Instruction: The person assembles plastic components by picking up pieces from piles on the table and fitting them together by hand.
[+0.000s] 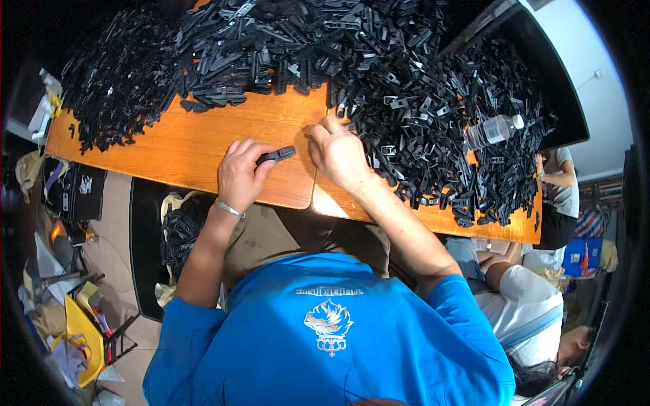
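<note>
My left hand (241, 170) is above the bare wood near the table's front edge. Between its thumb and fingers is a small, long black plastic part (277, 155), its far end pointing right. To the right, my right hand (338, 152) is closed, with the fingers curled at the near edge of a pile of black plastic parts (420, 101). Whatever its fingertips grip, if anything, is hidden behind the hand.
Longer black pieces (237, 54) are heaped at the back, with smaller black parts (122, 74) at the left. A clear bottle (497, 130) lies on the right pile. Another person in white (521, 304) sits at my right. A yellow chair (84, 338) stands left.
</note>
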The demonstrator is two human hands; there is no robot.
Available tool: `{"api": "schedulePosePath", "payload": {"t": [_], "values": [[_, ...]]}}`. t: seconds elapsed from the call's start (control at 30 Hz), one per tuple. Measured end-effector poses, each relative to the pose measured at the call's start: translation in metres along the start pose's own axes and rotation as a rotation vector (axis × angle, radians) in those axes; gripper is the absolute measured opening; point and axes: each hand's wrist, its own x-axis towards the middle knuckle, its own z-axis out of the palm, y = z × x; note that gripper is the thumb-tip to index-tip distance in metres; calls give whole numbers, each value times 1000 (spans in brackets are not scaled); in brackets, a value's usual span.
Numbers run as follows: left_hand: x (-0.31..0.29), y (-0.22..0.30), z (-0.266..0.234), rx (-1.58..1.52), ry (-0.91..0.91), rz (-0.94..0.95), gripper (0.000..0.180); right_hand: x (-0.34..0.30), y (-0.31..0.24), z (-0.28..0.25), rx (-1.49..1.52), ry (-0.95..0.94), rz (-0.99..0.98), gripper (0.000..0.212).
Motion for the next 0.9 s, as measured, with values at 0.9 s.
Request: {"api": "schedulePosePath", "payload": {"t": [0.9], "values": [[-16,-9,-6,45,85,1,24,1,-38,-5,235,-56,111,34]]}}
